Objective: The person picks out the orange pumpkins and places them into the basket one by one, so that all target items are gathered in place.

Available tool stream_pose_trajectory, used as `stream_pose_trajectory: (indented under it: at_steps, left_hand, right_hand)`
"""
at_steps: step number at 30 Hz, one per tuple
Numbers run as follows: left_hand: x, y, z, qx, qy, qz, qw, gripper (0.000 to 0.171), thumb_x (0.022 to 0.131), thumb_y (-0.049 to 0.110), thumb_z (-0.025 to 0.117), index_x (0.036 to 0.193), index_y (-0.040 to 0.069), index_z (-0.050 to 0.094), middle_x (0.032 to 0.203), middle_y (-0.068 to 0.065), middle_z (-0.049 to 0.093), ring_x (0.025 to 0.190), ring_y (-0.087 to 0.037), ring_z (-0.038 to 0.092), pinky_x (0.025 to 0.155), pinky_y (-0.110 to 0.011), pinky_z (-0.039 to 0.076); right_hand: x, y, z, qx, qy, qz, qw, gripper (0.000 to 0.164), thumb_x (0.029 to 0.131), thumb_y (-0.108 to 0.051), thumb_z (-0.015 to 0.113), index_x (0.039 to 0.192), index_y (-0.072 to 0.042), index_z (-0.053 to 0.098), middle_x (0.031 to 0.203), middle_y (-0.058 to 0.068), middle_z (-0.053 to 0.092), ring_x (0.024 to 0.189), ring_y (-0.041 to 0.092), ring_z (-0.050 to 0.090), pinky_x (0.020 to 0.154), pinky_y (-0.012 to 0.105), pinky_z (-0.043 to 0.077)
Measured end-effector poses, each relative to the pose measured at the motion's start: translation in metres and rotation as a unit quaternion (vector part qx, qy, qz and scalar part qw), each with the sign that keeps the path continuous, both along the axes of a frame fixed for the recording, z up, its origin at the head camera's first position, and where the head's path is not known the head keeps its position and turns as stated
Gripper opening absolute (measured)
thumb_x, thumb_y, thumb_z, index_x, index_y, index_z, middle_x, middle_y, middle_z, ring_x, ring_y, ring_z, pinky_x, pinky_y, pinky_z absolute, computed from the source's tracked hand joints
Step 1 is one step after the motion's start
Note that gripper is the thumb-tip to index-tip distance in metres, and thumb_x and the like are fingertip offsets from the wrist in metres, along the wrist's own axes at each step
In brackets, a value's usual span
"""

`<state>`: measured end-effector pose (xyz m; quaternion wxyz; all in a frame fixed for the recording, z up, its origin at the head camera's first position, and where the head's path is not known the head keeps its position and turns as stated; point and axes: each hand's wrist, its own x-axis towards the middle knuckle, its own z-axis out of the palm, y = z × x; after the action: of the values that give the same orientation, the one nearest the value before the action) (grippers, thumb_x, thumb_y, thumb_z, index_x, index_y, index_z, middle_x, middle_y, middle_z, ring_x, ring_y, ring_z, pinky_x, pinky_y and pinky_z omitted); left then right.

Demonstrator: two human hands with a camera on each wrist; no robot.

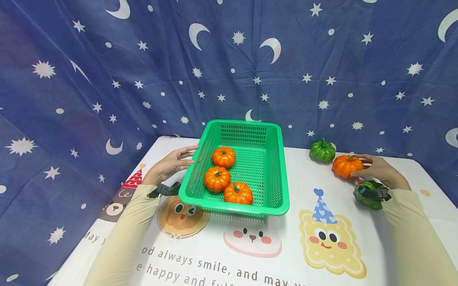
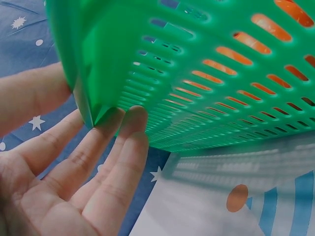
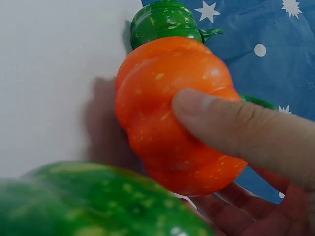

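Note:
A green plastic basket (image 1: 285, 178) stands on the table with several orange toy pumpkins, one of them (image 1: 217, 179), in its left half. My left hand (image 1: 171, 163) touches the basket's left side; its fairly straight fingers (image 2: 78, 160) lie against the rim and the slotted wall. Over at the right, my right hand (image 1: 381, 171) holds another orange pumpkin (image 1: 345, 167), thumb on one side and fingers round the other. Whether that pumpkin is off the table I cannot tell. A green pumpkin (image 1: 322, 151) sits just behind it. Partly under my right wrist lies a mottled green pumpkin (image 1: 368, 201).
The white tablecloth (image 1: 297, 254) bears printed cartoon figures and lettering. A blue curtain (image 1: 229, 59) with moons and stars hangs close behind the table and along its left side. Tablecloth lies between the basket and the green pumpkins.

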<state>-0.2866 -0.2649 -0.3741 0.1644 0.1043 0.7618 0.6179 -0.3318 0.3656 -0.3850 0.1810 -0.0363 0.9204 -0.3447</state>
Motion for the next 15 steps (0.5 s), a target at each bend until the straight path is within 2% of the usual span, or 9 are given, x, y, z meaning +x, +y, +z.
stream_pose_trajectory:
  at_steps: [6, 15]
  left_hand:
    - [-0.0005, -0.0004, -0.0010, -0.001, 0.001, -0.001, 1.0000, 0.063, 0.092, 0.003, 0.054, 0.149, 0.009, 0.026, 0.148, -0.020, 0.031, 0.122, -0.020, 0.045, 0.096, -0.027, 0.046]
    - [-0.0006, -0.0008, -0.0015, 0.001, -0.001, 0.000, 1.0000, 0.063, 0.092, 0.004, 0.054, 0.149, 0.009, 0.026, 0.148, -0.020, 0.031, 0.121, -0.020, 0.045, 0.104, -0.038, 0.042]
  right_hand:
    - [0.0024, -0.0004, 0.0026, -0.004, 0.020, -0.004, 1.000, 0.088, 0.087, -0.029, 0.066, 0.145, 0.011, 0.013, 0.143, 0.041, 0.017, 0.127, 0.054, 0.026, 0.104, 0.065, 0.028]
    - [0.0041, -0.0008, 0.0053, -0.015, 0.036, -0.007, 0.999, 0.089, 0.087, -0.029, 0.066, 0.146, 0.009, 0.012, 0.144, 0.039, 0.018, 0.129, 0.054, 0.024, 0.104, 0.064, 0.028]
